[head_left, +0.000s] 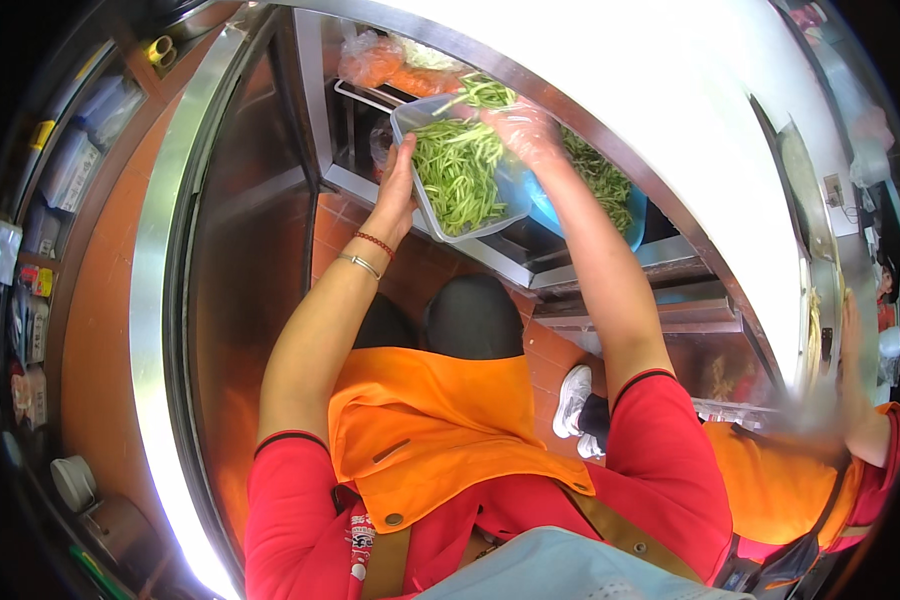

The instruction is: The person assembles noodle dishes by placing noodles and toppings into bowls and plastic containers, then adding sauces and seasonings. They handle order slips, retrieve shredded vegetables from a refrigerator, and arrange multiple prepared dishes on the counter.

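Note:
My left hand (397, 185) grips the left side of a clear plastic container (516, 208), which is tilted. Thin green vegetable strips (460, 175), like shredded cucumber, fill much of it. A clear plastic glove covers my right hand (528, 132), reaching over the container's far right corner. Its fingers are closed on a bunch of the same green strips (486, 92) at the far rim. The fingertips are partly hidden by the strips. Beside and below my right wrist sits a blue basin (638, 228) of darker leafy greens (598, 178), partly covered by my forearm.
An open steel refrigerator door (255, 200) stands at my left. Inside the cabinet, bags of orange shreds (372, 62) and white shreds (427, 53) lie behind the container. A white cabinet surface (690, 100) curves along the right. A co-worker in an orange apron (780, 480) stands close at right.

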Motion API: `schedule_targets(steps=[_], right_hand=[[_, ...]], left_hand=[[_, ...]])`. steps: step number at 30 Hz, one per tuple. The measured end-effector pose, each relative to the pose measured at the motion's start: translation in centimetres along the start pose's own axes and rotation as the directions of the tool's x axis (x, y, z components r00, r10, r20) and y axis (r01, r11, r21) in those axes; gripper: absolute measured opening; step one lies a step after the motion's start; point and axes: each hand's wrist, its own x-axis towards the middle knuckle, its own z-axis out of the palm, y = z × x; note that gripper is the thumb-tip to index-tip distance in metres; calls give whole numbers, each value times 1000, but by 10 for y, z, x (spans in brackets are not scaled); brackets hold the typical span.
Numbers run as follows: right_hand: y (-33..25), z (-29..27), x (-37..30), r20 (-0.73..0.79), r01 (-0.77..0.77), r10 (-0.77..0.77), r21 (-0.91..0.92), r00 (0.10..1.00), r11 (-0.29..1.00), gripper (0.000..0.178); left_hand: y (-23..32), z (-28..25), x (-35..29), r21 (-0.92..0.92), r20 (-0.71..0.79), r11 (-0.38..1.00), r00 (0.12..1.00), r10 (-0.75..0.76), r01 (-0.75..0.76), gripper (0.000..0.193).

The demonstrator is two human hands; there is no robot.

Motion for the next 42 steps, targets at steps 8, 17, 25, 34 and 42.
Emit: schedule_targets(steps=[8, 17, 25, 34, 42], right_hand=[[-9, 64, 4, 186, 20, -61, 212, 981, 977, 90], [5, 48, -56, 247, 563, -506, -334, 827, 756, 48], [60, -19, -67, -209, 201, -264, -280, 942, 939, 32], [136, -22, -36, 315, 110, 47, -460, 948, 881, 93], [180, -7, 13, 89, -49, 102, -465, 991, 884, 68]], left_hand=[[5, -8, -12, -65, -89, 995, 994, 70, -76, 74], [4, -3, -15, -32, -152, 993, 983, 104, -110, 60], [-9, -28, 7, -65, -40, 997, 998, -43, 40, 64], [-21, -19, 12, -32, 82, 993, 991, -108, 111, 77], [-24, -21, 13, 12, 98, 994, 989, -112, 112, 79]])
